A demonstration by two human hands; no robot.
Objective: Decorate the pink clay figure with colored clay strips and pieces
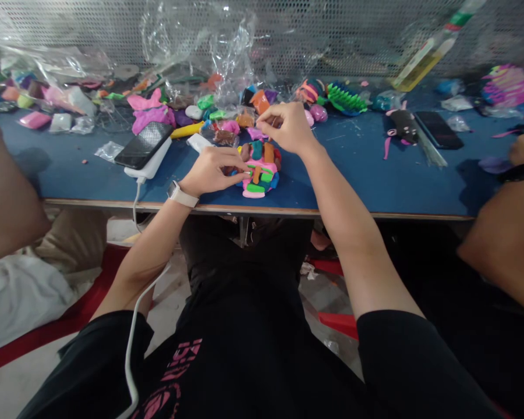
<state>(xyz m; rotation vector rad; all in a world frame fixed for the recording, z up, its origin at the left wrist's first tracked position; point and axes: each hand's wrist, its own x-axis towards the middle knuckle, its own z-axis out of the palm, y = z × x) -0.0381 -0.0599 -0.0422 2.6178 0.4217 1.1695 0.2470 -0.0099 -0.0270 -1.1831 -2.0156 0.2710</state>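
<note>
A multicoloured modelling clay figure (256, 189), with pink, green, orange, blue and brown pieces, lies on the blue table near its front edge. My left hand (216, 169) reaches over its left side, thumb and fingertips pinched together on its surface. Whether a small bit of clay is between them, I cannot make out. Above the figure's upper right, my right hand (288, 127) is raised with thumb and forefinger pinched. Its fingertips are close to an orange clay lump (259, 102) and a purple piece (257, 134); anything held there is too small to name.
Wrapped clay packets and clear plastic wrappers (236, 49) crowd the back. A phone (145, 142) lies on a white power bank (151, 166) with a cable. To the right are a dark clay mouse (402, 125), another phone (439, 129) and a leaning bottle (428, 61). People's arms flank both sides.
</note>
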